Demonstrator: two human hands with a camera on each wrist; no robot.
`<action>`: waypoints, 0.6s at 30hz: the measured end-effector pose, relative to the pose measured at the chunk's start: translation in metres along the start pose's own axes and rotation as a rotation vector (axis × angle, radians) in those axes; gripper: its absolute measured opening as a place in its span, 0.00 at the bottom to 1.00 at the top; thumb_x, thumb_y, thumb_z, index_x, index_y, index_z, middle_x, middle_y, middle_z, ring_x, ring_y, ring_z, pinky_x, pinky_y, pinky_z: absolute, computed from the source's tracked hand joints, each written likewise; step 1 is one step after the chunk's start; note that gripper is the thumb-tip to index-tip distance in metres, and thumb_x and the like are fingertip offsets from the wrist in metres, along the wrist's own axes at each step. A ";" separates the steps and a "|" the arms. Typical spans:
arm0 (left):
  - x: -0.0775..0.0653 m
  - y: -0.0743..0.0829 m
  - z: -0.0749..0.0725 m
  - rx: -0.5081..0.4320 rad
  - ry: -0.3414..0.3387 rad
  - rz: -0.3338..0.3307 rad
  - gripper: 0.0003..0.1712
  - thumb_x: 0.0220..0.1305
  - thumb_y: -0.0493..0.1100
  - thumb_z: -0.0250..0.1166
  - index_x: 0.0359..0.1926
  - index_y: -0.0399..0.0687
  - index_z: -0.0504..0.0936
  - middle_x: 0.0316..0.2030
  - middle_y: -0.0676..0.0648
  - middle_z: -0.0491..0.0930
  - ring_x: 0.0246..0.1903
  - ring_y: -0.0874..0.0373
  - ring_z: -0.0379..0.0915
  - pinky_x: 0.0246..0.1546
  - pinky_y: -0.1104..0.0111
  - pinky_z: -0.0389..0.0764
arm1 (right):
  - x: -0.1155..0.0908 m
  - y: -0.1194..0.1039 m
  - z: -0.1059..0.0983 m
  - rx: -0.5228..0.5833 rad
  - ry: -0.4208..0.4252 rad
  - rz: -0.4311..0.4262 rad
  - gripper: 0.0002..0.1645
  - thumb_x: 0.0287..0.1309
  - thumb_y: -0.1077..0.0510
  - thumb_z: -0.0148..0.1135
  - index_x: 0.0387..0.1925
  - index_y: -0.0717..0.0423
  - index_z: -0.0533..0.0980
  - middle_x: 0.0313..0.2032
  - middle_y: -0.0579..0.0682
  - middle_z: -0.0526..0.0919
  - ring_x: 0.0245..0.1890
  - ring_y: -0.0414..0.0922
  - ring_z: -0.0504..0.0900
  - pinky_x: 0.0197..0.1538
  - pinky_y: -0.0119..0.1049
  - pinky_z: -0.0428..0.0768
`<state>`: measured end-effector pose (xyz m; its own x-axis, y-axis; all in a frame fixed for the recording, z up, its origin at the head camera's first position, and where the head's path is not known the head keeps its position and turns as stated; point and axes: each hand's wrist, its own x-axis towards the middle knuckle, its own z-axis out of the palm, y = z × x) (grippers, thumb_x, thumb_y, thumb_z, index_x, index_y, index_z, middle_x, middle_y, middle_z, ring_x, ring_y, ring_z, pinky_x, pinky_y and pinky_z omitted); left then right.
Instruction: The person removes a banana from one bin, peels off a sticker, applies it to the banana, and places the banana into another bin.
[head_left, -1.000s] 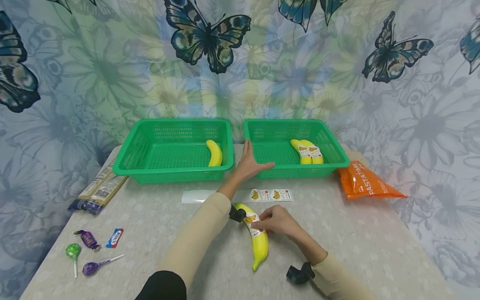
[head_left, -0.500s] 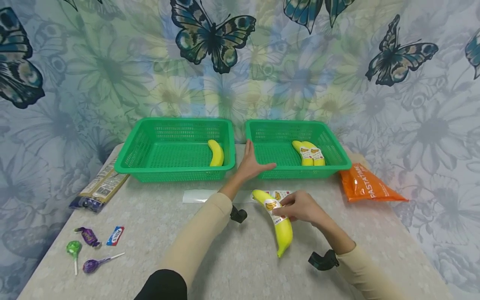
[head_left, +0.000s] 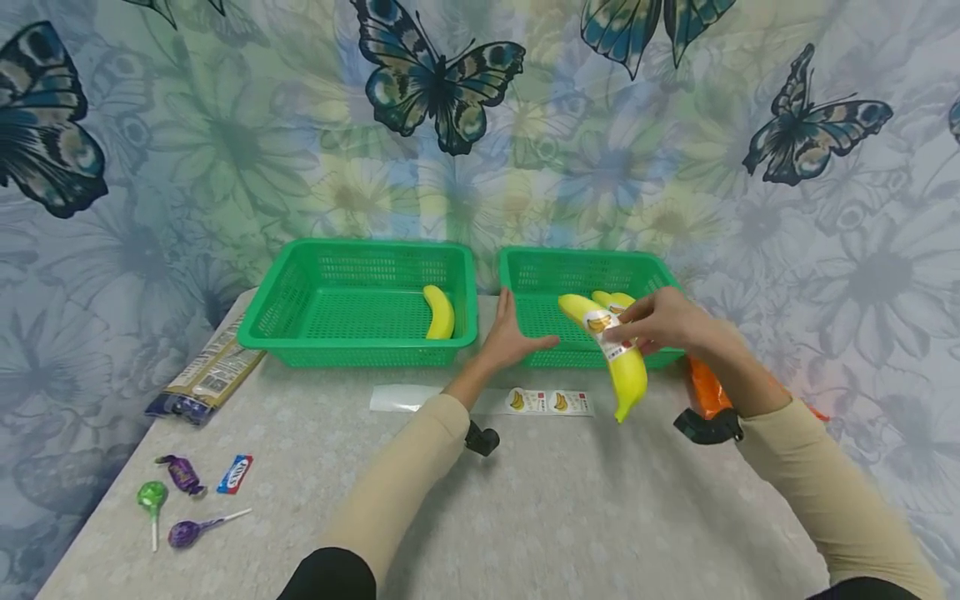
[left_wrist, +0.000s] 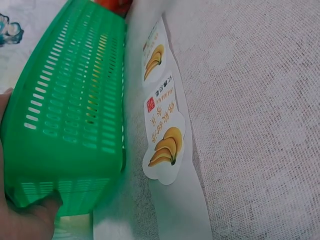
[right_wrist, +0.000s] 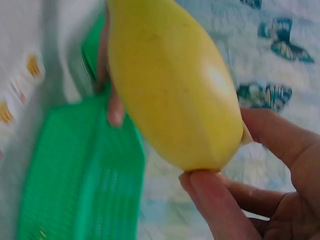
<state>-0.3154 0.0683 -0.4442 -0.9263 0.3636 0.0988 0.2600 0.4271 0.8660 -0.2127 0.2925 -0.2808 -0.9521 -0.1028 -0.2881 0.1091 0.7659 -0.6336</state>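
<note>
My right hand pinches a yellow banana with a white banana-print label around its middle. It is held in the air over the front edge of the right green basket, tip pointing down. In the right wrist view the banana sits between thumb and fingers. Inside that basket, other bananas are mostly hidden behind the hand and held banana. My left hand rests at the basket's front left corner, fingers and thumb spread; the left wrist view shows it touching the basket.
A label strip with two banana stickers lies before the baskets. The left green basket holds one unlabelled banana. Candies and lollipops lie at the left, near a gold-and-dark packet. An orange bag sits behind the right forearm.
My right hand has lifted the labelled banana off the table and carried it forward and right to the right basket. The left hand stays at the basket corner.
</note>
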 end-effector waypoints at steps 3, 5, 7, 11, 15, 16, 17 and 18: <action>-0.001 -0.001 0.000 0.000 -0.001 -0.001 0.74 0.51 0.68 0.70 0.77 0.47 0.26 0.77 0.51 0.21 0.77 0.43 0.37 0.72 0.48 0.59 | 0.018 -0.003 -0.020 -0.023 0.006 -0.002 0.40 0.50 0.37 0.71 0.55 0.63 0.78 0.39 0.51 0.87 0.35 0.43 0.87 0.45 0.40 0.86; -0.001 -0.001 -0.001 -0.001 0.003 0.000 0.73 0.51 0.67 0.70 0.77 0.46 0.27 0.77 0.51 0.21 0.77 0.42 0.38 0.72 0.48 0.59 | 0.032 -0.004 -0.030 -0.041 0.012 -0.008 0.39 0.51 0.37 0.71 0.54 0.63 0.79 0.42 0.54 0.86 0.36 0.43 0.87 0.45 0.41 0.86; -0.001 -0.001 -0.001 -0.005 0.004 -0.002 0.73 0.52 0.66 0.70 0.77 0.46 0.27 0.77 0.52 0.21 0.77 0.43 0.38 0.72 0.49 0.58 | 0.047 -0.004 -0.038 -0.065 0.018 -0.017 0.38 0.53 0.38 0.70 0.54 0.63 0.79 0.46 0.58 0.85 0.37 0.44 0.87 0.45 0.41 0.86; -0.002 -0.001 0.000 -0.025 0.004 -0.011 0.72 0.52 0.64 0.71 0.77 0.47 0.27 0.77 0.53 0.20 0.77 0.43 0.37 0.73 0.49 0.57 | 0.076 -0.002 -0.048 -0.092 0.032 -0.012 0.36 0.54 0.39 0.69 0.52 0.64 0.80 0.53 0.64 0.81 0.35 0.44 0.87 0.44 0.41 0.86; -0.002 -0.002 0.001 -0.035 0.002 -0.015 0.72 0.51 0.65 0.71 0.77 0.48 0.28 0.77 0.55 0.20 0.77 0.44 0.36 0.72 0.49 0.58 | 0.103 0.003 -0.052 -0.087 0.035 0.013 0.38 0.54 0.40 0.70 0.55 0.66 0.78 0.56 0.67 0.79 0.33 0.42 0.87 0.44 0.42 0.86; -0.002 -0.002 0.001 -0.035 0.004 -0.016 0.73 0.51 0.66 0.71 0.77 0.48 0.28 0.77 0.55 0.20 0.77 0.44 0.36 0.72 0.49 0.59 | 0.110 0.004 -0.053 -0.076 0.038 0.019 0.39 0.54 0.41 0.70 0.56 0.67 0.77 0.56 0.67 0.79 0.33 0.41 0.87 0.44 0.42 0.86; -0.002 -0.001 0.001 -0.038 0.004 -0.016 0.73 0.51 0.65 0.71 0.77 0.48 0.28 0.77 0.55 0.20 0.77 0.44 0.36 0.72 0.49 0.59 | 0.117 0.006 -0.053 -0.064 0.045 0.024 0.40 0.54 0.42 0.70 0.57 0.69 0.75 0.54 0.67 0.80 0.32 0.40 0.87 0.44 0.42 0.87; -0.002 -0.001 0.001 -0.041 0.004 -0.015 0.72 0.51 0.65 0.71 0.77 0.48 0.28 0.77 0.56 0.20 0.77 0.45 0.36 0.72 0.48 0.59 | 0.123 0.008 -0.054 -0.045 0.050 0.028 0.41 0.54 0.43 0.71 0.58 0.70 0.74 0.52 0.66 0.81 0.32 0.40 0.87 0.43 0.41 0.87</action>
<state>-0.3136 0.0678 -0.4454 -0.9312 0.3539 0.0877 0.2347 0.3978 0.8870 -0.3445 0.3198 -0.2826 -0.9620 -0.0498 -0.2686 0.1242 0.7961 -0.5923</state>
